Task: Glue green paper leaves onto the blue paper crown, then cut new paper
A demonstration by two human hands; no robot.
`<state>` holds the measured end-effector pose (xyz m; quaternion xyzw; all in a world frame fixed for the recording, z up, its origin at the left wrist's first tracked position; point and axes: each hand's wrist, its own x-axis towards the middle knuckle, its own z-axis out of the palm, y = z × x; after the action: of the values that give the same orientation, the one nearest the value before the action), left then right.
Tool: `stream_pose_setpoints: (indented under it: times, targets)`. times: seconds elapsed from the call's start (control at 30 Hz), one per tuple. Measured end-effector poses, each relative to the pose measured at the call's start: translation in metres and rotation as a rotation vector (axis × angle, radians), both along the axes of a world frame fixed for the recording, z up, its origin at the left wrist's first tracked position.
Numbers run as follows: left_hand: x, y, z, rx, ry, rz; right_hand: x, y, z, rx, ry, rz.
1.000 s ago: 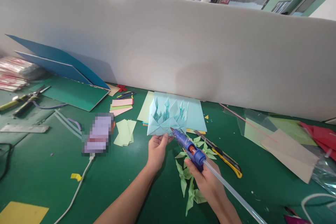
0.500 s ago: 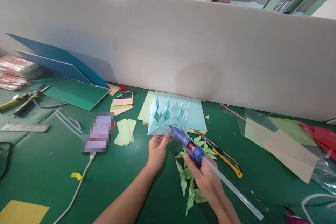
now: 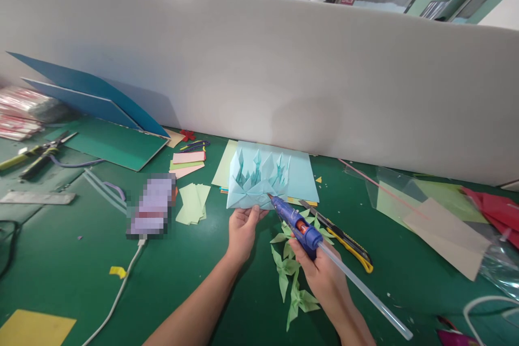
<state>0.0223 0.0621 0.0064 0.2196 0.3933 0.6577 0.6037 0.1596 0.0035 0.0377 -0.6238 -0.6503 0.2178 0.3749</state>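
Note:
My left hand (image 3: 242,231) pinches the lower edge of a light-blue folded paper piece (image 3: 243,194), its thumb in front. Pointed paper peaks rise along the top of that piece. In my right hand (image 3: 322,267) is a blue glue gun (image 3: 298,221), with a long clear glue stick (image 3: 367,292) jutting from its back. The gun's nozzle is at the front face of the folded paper; whether it touches, I cannot tell. Several green folded paper leaves (image 3: 300,300) lie beneath and beside my right hand, which partly covers them.
A yellow-and-black utility knife (image 3: 344,243) lies right of the leaves. Blue paper sheets (image 3: 302,173) lie behind the folded piece. Leftward are green paper strips (image 3: 192,204), a blurred-out phone (image 3: 154,203) on a white cable (image 3: 117,303), and pliers (image 3: 44,154). A white partition (image 3: 243,65) borders the table.
The glue gun in my right hand has shifted slightly right, its nozzle moving along the front of the folded paper. My left hand keeps its hold nearly in place.

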Motion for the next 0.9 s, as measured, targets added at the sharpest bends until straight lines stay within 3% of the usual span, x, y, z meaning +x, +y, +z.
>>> stream_pose_setpoints:
  times: [0.37,0.67,0.77,0.9]
  targets:
    - [0.0,0.001,-0.002,-0.002,-0.018,0.02,0.004,-0.014,-0.016,-0.04,0.04,-0.114]
    - [0.0,0.002,-0.003,0.003,-0.012,0.033,0.002,-0.011,-0.017,-0.084,0.056,-0.035]
    - [0.0,0.002,-0.004,0.006,-0.01,0.033,0.003,-0.014,-0.02,-0.096,0.135,-0.087]
    - [-0.001,0.005,-0.005,0.003,-0.009,0.064,0.015,-0.012,-0.024,-0.15,0.388,-0.148]
